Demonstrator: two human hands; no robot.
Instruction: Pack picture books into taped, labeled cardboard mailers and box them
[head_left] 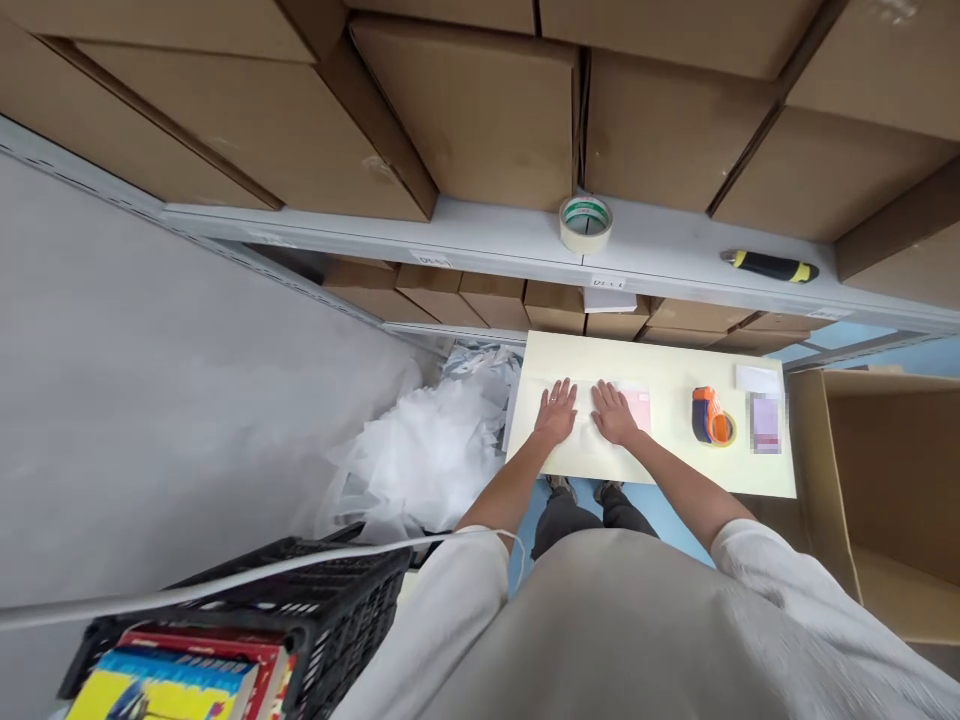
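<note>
My left hand (556, 410) lies flat on the pale table (675, 470), fingers spread, pressing on a whitish sheet or bag (581, 440) that is hard to tell from the tabletop. Just to its right, my right hand (613, 412) rests flat on the same whitish material, its fingers stretched out. Beside the right hand is a pink rectangular piece (640, 406), partly hidden by that hand and wrist. Farther right on the table stands an orange and dark blue tape dispenser (709, 416) with a roll of tape in it.
A purple, blurred packet (766, 422) and white paper (757, 379) lie at the table's right end. The shelf ahead holds cardboard boxes (480, 120), a tape roll (585, 223) and a utility knife (772, 267). White plastic film (420, 450), a book-filled black crate (360, 600) and an open carton (817, 460) flank me.
</note>
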